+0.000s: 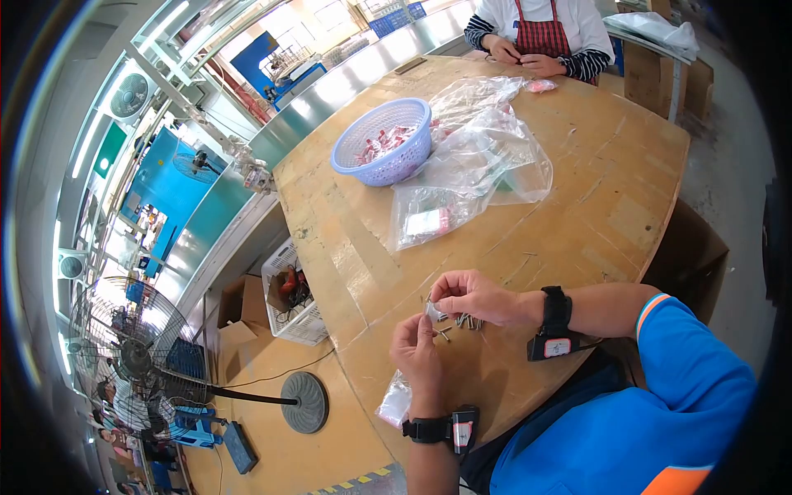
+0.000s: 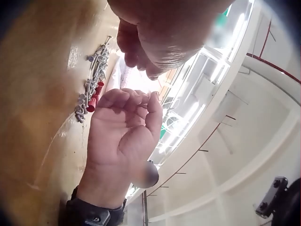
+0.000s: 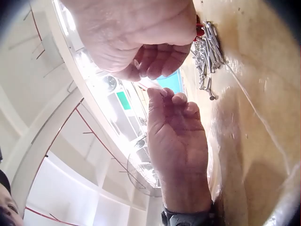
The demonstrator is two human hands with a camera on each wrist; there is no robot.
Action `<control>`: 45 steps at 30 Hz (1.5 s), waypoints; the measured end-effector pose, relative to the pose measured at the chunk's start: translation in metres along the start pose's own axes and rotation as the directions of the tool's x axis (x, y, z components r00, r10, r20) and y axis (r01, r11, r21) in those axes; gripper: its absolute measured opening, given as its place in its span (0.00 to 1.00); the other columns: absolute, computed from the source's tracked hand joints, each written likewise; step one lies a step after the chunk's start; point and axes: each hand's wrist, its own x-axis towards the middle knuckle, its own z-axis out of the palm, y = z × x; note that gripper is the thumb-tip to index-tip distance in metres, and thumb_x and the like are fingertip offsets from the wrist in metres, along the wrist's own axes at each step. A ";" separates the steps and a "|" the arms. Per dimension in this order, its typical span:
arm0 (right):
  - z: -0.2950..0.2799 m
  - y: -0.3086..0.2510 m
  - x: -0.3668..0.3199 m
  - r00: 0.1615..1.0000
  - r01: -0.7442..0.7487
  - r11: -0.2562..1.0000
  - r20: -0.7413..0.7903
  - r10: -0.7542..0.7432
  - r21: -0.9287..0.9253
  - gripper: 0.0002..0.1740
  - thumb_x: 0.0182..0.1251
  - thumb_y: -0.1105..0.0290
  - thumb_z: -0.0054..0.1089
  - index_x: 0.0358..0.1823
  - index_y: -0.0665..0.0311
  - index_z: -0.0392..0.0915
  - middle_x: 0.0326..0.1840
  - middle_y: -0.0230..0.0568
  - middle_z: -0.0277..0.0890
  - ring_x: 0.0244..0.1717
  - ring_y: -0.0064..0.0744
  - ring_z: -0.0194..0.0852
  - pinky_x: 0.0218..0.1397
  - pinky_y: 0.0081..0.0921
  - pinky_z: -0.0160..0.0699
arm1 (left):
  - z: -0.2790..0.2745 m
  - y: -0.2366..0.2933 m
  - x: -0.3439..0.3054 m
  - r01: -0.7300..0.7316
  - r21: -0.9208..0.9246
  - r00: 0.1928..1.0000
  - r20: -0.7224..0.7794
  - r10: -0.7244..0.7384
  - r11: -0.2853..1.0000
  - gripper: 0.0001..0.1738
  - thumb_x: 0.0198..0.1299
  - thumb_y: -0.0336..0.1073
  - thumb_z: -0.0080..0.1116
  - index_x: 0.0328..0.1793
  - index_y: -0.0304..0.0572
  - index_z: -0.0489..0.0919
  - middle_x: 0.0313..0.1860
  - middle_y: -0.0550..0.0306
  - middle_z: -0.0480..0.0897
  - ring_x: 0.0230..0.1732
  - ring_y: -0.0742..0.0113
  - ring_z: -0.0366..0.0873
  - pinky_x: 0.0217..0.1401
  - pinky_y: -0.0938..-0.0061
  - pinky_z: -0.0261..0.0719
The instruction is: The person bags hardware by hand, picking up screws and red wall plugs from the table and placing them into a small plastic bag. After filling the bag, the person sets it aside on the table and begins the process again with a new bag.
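In the head view, a small clear plastic bag is pinched between the fingertips of both hands. My left hand holds its lower side, and my right hand grips it from above right. Metal screws lie on the table just under the hands; the left wrist view shows the screws with red plastic pieces among them. The right hand has curled fingers there. In the right wrist view, the left hand has thumb and fingers together near the other hand's tips.
A purple basket of small red-and-white packets stands on the table beside large clear plastic bags. Another clear bag lies by the left forearm. A person in a checked apron sits across. A fan stands at left.
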 end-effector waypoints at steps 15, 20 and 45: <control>-0.003 -0.003 0.000 0.997 0.029 0.911 0.071 0.001 -0.412 0.15 0.62 0.63 0.64 0.44 0.65 0.76 0.36 0.26 0.74 0.36 0.13 0.68 0.37 0.14 0.70 | -0.008 0.004 0.000 -0.072 -0.053 0.997 0.004 0.072 0.996 0.08 0.64 0.31 0.56 0.32 0.38 0.74 0.28 0.66 0.75 0.31 0.82 0.68 0.34 0.85 0.67; -0.002 -0.006 -0.001 0.992 -0.051 0.926 0.090 0.091 -0.375 0.13 0.64 0.63 0.62 0.42 0.66 0.78 0.33 0.25 0.75 0.34 0.12 0.69 0.38 0.14 0.70 | -0.010 0.005 -0.002 -0.076 -0.132 0.997 0.014 0.078 0.988 0.08 0.63 0.29 0.58 0.30 0.39 0.73 0.26 0.68 0.72 0.30 0.82 0.67 0.34 0.85 0.66; -0.003 -0.004 -0.001 0.998 0.059 0.930 0.052 -0.043 -0.362 0.11 0.63 0.65 0.62 0.37 0.68 0.80 0.30 0.29 0.78 0.33 0.14 0.70 0.37 0.17 0.71 | -0.003 0.008 -0.001 -0.215 0.015 0.972 0.097 0.212 0.977 0.08 0.62 0.28 0.58 0.29 0.39 0.73 0.30 0.67 0.70 0.28 0.83 0.62 0.29 0.87 0.59</control>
